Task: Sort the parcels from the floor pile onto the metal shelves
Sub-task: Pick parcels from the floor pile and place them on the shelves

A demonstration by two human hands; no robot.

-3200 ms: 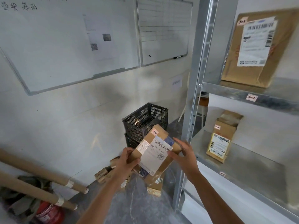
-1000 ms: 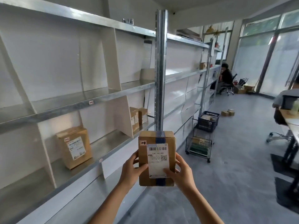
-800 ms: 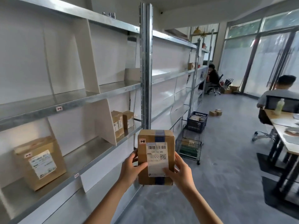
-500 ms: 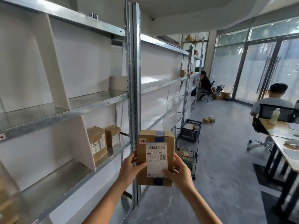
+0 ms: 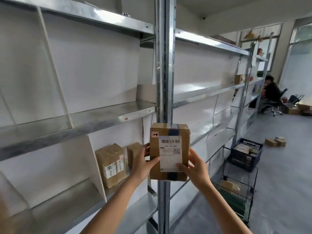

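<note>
I hold a small brown cardboard parcel (image 5: 169, 152) upright in front of me, its white barcode label and a small red-edged tag facing me. My left hand (image 5: 143, 162) grips its left edge, thumb across the front. My right hand (image 5: 194, 166) grips its right edge, thumb on the label's lower corner. The parcel hangs in front of a metal shelf upright (image 5: 164, 65). The metal shelves (image 5: 94, 119) run along the left, split by white slanted dividers; the middle shelf edge bears a small tag. Two brown parcels (image 5: 112, 164) stand on the lower shelf just left of my left hand.
A black wire cart (image 5: 239, 179) with a dark crate (image 5: 245, 153) of parcels stands on the grey floor at right. Small boxes (image 5: 275, 141) lie further down the aisle. A person sits on an office chair (image 5: 271, 93) at the far end. A box (image 5: 239, 78) stands on a distant shelf.
I have turned from the floor pile and walked along the shelves with the parcel held upright in both hands. The upright is now directly behind the parcel and the two shelved parcels are nearer.
</note>
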